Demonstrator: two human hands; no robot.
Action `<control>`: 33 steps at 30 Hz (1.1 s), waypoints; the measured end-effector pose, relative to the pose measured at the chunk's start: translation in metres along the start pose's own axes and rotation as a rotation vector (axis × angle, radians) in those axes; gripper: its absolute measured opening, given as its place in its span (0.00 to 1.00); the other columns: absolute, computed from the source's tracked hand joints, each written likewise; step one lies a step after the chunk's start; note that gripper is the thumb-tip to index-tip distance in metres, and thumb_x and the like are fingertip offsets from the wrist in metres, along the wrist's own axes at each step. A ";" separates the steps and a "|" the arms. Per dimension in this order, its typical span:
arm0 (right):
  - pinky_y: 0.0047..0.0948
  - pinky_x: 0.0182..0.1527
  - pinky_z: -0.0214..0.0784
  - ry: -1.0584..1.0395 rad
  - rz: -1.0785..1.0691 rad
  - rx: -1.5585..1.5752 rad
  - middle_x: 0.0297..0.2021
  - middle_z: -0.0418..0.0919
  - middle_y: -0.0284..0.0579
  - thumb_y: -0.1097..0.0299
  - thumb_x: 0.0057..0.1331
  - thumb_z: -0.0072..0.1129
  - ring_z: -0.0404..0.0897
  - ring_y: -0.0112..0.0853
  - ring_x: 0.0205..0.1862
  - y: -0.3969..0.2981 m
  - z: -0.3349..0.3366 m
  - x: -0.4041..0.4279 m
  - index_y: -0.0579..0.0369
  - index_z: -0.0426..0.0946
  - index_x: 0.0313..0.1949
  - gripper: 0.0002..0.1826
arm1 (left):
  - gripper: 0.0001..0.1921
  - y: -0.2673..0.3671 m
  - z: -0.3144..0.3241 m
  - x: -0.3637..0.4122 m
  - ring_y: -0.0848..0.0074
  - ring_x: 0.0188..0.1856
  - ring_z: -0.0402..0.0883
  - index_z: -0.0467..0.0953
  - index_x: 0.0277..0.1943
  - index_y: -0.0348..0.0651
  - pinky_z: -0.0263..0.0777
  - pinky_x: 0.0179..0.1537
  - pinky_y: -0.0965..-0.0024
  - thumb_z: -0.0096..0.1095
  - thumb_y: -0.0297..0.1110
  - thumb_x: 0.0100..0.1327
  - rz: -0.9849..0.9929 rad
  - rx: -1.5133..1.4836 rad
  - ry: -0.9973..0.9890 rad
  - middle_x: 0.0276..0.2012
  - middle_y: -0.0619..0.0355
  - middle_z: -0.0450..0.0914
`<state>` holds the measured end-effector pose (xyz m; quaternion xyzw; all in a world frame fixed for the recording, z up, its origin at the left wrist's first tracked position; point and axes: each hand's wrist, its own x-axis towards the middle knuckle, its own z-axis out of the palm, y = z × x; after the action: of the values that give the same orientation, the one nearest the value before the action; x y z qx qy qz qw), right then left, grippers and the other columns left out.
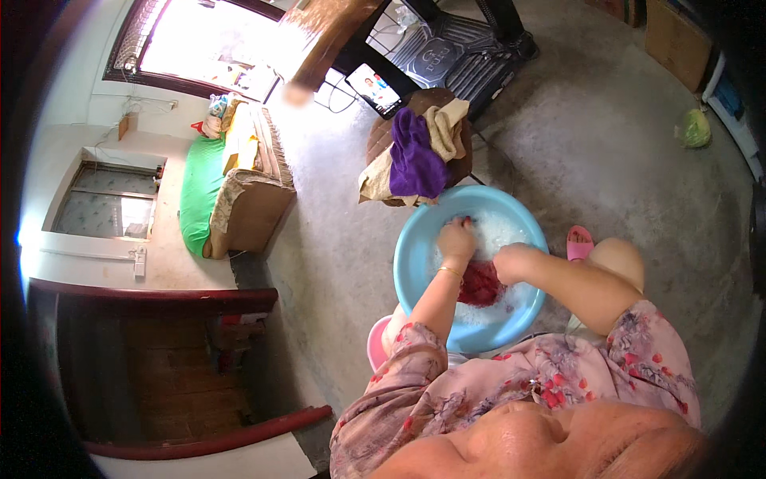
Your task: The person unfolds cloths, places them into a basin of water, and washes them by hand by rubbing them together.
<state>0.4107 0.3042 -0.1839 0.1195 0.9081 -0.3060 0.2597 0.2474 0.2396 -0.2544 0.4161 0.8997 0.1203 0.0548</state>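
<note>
A light-blue plastic basin [413, 239] of sudsy water stands on the floor before me. A dark red cloth [480, 284] lies in the suds. My left hand [457, 240] is closed in the basin's upper part, a bit of red showing at its fingers; whether that is part of the cloth I cannot tell. At the cloth's right edge, my right hand [512, 263] is closed on it. Beyond the basin, a purple cloth [413, 157] and beige cloths [446, 128] are heaped on a round brown stool seat [383, 129].
A phone with a lit screen [374, 88] is at the stool's far edge. Behind it stands a black metal frame [443, 57]. A sofa [254, 209] under a green cover is on the left. A cabbage [696, 128] lies on the concrete floor at right, near a cardboard box [676, 45].
</note>
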 end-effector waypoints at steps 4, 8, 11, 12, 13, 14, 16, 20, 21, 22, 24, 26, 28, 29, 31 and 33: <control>0.43 0.42 0.72 -0.012 -0.016 -0.002 0.34 0.82 0.54 0.68 0.53 0.49 0.81 0.46 0.38 -0.005 -0.001 0.001 0.59 0.82 0.33 0.14 | 0.14 -0.009 -0.029 -0.017 0.54 0.44 0.76 0.75 0.45 0.38 0.69 0.46 0.58 0.54 0.32 0.57 -0.090 -0.557 0.149 0.39 0.39 0.77; 0.40 0.43 0.73 0.010 0.028 -0.006 0.36 0.82 0.52 0.69 0.52 0.52 0.81 0.43 0.39 0.002 -0.002 -0.003 0.56 0.83 0.34 0.13 | 0.30 0.001 -0.052 -0.064 0.51 0.56 0.66 0.66 0.56 0.36 0.60 0.59 0.60 0.56 0.25 0.44 0.269 -0.439 0.065 0.49 0.40 0.68; 0.40 0.43 0.73 -0.006 0.041 -0.020 0.36 0.82 0.51 0.69 0.52 0.52 0.82 0.43 0.39 0.000 -0.003 -0.004 0.57 0.83 0.34 0.13 | 0.23 -0.007 -0.054 -0.072 0.47 0.59 0.62 0.73 0.48 0.34 0.56 0.63 0.55 0.60 0.30 0.46 0.252 -0.211 -0.124 0.54 0.37 0.66; 0.40 0.42 0.73 0.003 0.021 -0.027 0.35 0.82 0.52 0.69 0.52 0.51 0.82 0.44 0.39 -0.004 -0.003 -0.005 0.58 0.83 0.33 0.13 | 0.20 -0.011 -0.048 -0.073 0.44 0.61 0.60 0.74 0.45 0.34 0.55 0.63 0.53 0.61 0.34 0.48 0.272 -0.102 -0.038 0.57 0.36 0.64; 0.41 0.42 0.73 0.011 0.006 -0.031 0.34 0.82 0.53 0.69 0.52 0.50 0.82 0.44 0.38 -0.004 -0.003 -0.005 0.58 0.83 0.33 0.13 | 0.19 -0.009 -0.042 -0.071 0.41 0.62 0.58 0.76 0.41 0.33 0.53 0.63 0.50 0.63 0.38 0.49 0.295 0.005 0.044 0.59 0.35 0.62; 0.41 0.42 0.73 0.010 0.003 -0.032 0.34 0.82 0.53 0.69 0.52 0.50 0.82 0.44 0.38 -0.005 -0.003 -0.004 0.58 0.83 0.33 0.13 | 0.19 -0.007 -0.034 -0.068 0.41 0.62 0.58 0.76 0.41 0.33 0.53 0.63 0.50 0.63 0.38 0.49 0.292 0.007 0.044 0.59 0.35 0.62; 0.41 0.42 0.73 0.035 -0.012 -0.011 0.34 0.82 0.53 0.69 0.52 0.51 0.82 0.44 0.38 -0.003 -0.001 -0.004 0.58 0.83 0.33 0.13 | 0.22 0.006 -0.018 -0.058 0.37 0.63 0.55 0.74 0.43 0.33 0.50 0.63 0.42 0.62 0.43 0.53 0.137 0.014 -0.067 0.61 0.33 0.60; 0.40 0.41 0.73 0.002 -0.004 -0.042 0.34 0.82 0.52 0.68 0.51 0.51 0.81 0.44 0.38 0.005 0.007 -0.003 0.58 0.83 0.32 0.13 | 0.26 0.040 -0.003 -0.043 0.47 0.59 0.63 0.70 0.48 0.38 0.57 0.54 0.41 0.58 0.50 0.55 0.081 0.248 -0.168 0.56 0.43 0.68; 0.40 0.41 0.73 0.011 -0.016 -0.028 0.34 0.82 0.53 0.68 0.51 0.51 0.81 0.45 0.37 0.003 0.006 -0.003 0.58 0.83 0.31 0.13 | 0.24 0.036 0.003 -0.038 0.55 0.55 0.67 0.75 0.46 0.39 0.60 0.51 0.47 0.59 0.49 0.52 0.126 0.327 -0.053 0.50 0.48 0.74; 0.40 0.41 0.74 0.019 -0.027 -0.013 0.33 0.82 0.53 0.68 0.51 0.52 0.81 0.45 0.37 0.002 0.005 -0.004 0.58 0.82 0.31 0.12 | 0.24 0.029 0.007 -0.031 0.55 0.55 0.67 0.75 0.46 0.39 0.60 0.51 0.47 0.59 0.49 0.52 0.123 0.326 -0.053 0.50 0.48 0.74; 0.40 0.42 0.73 -0.013 -0.016 -0.021 0.35 0.82 0.51 0.68 0.52 0.52 0.82 0.43 0.39 -0.002 -0.001 -0.005 0.57 0.83 0.33 0.13 | 0.20 0.016 0.014 -0.019 0.58 0.57 0.66 0.79 0.42 0.41 0.61 0.50 0.47 0.58 0.47 0.52 0.141 0.461 -0.207 0.46 0.48 0.77; 0.39 0.44 0.73 -0.043 -0.002 -0.029 0.37 0.82 0.50 0.69 0.53 0.52 0.82 0.41 0.41 -0.005 -0.006 -0.005 0.56 0.83 0.35 0.13 | 0.15 0.003 0.021 -0.013 0.62 0.54 0.72 0.83 0.34 0.45 0.66 0.48 0.52 0.57 0.45 0.51 0.233 0.514 -0.069 0.40 0.52 0.81; 0.40 0.43 0.73 -0.021 0.006 -0.013 0.36 0.82 0.51 0.69 0.53 0.51 0.82 0.42 0.40 -0.004 -0.007 -0.008 0.56 0.83 0.34 0.13 | 0.14 0.004 0.019 0.001 0.63 0.44 0.80 0.83 0.32 0.45 0.71 0.43 0.59 0.55 0.43 0.52 0.063 0.389 -0.342 0.36 0.54 0.83; 0.40 0.43 0.73 -0.023 0.006 -0.015 0.36 0.82 0.51 0.69 0.53 0.51 0.82 0.42 0.40 -0.004 -0.006 -0.008 0.56 0.83 0.34 0.13 | 0.11 0.007 0.021 0.004 0.61 0.34 0.82 0.83 0.30 0.46 0.73 0.38 0.61 0.57 0.41 0.52 0.091 0.466 -0.313 0.31 0.53 0.83; 0.40 0.43 0.73 -0.009 0.004 -0.034 0.35 0.82 0.52 0.69 0.53 0.51 0.81 0.43 0.39 -0.002 -0.001 -0.005 0.57 0.83 0.34 0.12 | 0.11 0.014 0.019 0.006 0.59 0.34 0.82 0.83 0.30 0.47 0.73 0.37 0.58 0.57 0.40 0.53 0.098 0.375 -0.206 0.31 0.52 0.83; 0.42 0.42 0.73 0.001 -0.005 -0.020 0.34 0.82 0.53 0.69 0.53 0.50 0.81 0.45 0.38 0.001 0.004 0.000 0.58 0.82 0.32 0.12 | 0.10 0.017 0.012 0.004 0.56 0.34 0.82 0.83 0.30 0.47 0.73 0.36 0.56 0.57 0.40 0.54 0.102 0.288 -0.096 0.30 0.50 0.83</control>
<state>0.4129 0.3026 -0.1869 0.1149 0.9115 -0.2973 0.2599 0.2601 0.2553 -0.2613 0.4701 0.8816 -0.0275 0.0312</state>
